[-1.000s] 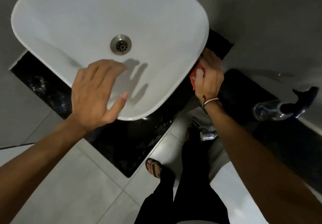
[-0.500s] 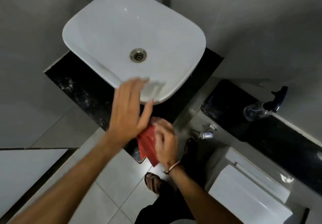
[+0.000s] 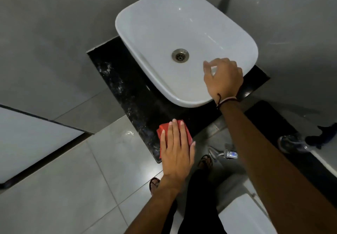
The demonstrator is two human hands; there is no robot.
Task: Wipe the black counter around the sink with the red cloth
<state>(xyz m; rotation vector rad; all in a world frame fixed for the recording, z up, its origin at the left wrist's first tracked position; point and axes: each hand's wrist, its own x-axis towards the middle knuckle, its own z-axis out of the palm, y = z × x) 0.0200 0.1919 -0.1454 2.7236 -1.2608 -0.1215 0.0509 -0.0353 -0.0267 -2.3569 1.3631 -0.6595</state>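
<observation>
A white basin (image 3: 164,24) with a metal drain (image 3: 180,55) stands on the black speckled counter (image 3: 135,95). The red cloth (image 3: 163,130) lies on the counter's front corner, just left of the basin's near end. My left hand (image 3: 176,153) presses flat on the cloth with the fingers spread, covering most of it. My right hand (image 3: 224,78), with a cord bracelet at the wrist, rests on the basin's near right rim, fingers curled over the edge.
Grey walls close in behind and beside the counter. A lower black ledge at the right carries a clear spray bottle (image 3: 291,143). A metal valve (image 3: 228,154) and a white cistern (image 3: 242,215) sit below it. My sandalled foot (image 3: 154,183) stands on grey floor tiles.
The cloth went from my right hand at the basin's right side to the front corner, where my left hand now holds it down. My right hand moved up onto the basin rim.
</observation>
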